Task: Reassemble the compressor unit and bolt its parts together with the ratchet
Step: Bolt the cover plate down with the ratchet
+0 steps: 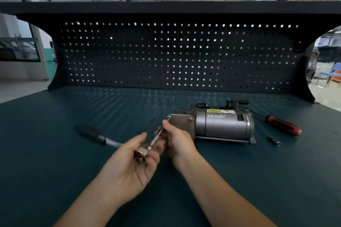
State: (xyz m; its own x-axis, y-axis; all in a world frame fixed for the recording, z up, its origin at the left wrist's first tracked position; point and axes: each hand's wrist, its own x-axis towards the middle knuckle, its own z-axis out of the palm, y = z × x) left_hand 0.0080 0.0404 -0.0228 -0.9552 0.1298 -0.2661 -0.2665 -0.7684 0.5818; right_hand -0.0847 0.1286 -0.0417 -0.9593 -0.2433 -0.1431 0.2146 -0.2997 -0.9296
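The grey compressor unit (219,124) lies on its side on the green bench, its flat end plate (181,122) facing me with bolts at the corners. My left hand (132,160) grips the ratchet head (141,153); the black ratchet handle (90,134) sticks out to the left, blurred. A thin extension bar (156,137) runs from the ratchet head up to the bolt at the plate's upper left corner (168,117). My right hand (175,140) pinches the extension bar near that bolt.
A red-and-black screwdriver (282,125) lies to the right of the compressor. A small loose bolt or bit (274,141) rests nearer me on the right. A dark pegboard (175,55) walls off the back of the bench (55,153).
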